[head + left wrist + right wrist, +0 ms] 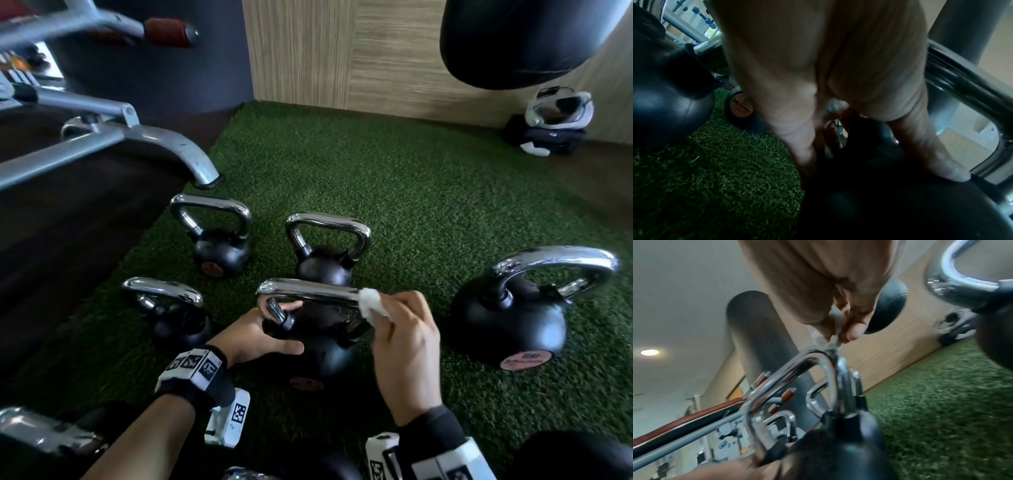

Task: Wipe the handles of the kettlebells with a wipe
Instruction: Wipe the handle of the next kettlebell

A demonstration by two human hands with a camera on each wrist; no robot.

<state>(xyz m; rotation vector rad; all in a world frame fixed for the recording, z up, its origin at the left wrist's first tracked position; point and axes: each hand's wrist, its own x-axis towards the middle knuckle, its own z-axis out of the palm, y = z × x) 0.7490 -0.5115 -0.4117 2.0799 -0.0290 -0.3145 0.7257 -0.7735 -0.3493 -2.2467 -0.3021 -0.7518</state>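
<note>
Several black kettlebells with chrome handles stand on green turf (411, 192). My left hand (263, 334) grips the nearest kettlebell (325, 349): fingers curl round the handle's left post, and the thumb (947, 168) presses on the ball (879, 203). My right hand (383, 313) pinches a crumpled white wipe (369, 304) against the right end of that chrome handle (308, 290). From the right wrist, the wipe (830, 339) sits on the handle's bend (797, 365), squeezed between thumb and fingers.
Two kettlebells (219, 250) (325, 265) stand behind, a small one (171, 318) to the left and a large one (513, 318) to the right. A grey machine leg (191, 161) ends at the turf's left edge. A black punching bag (531, 41) hangs at the back right.
</note>
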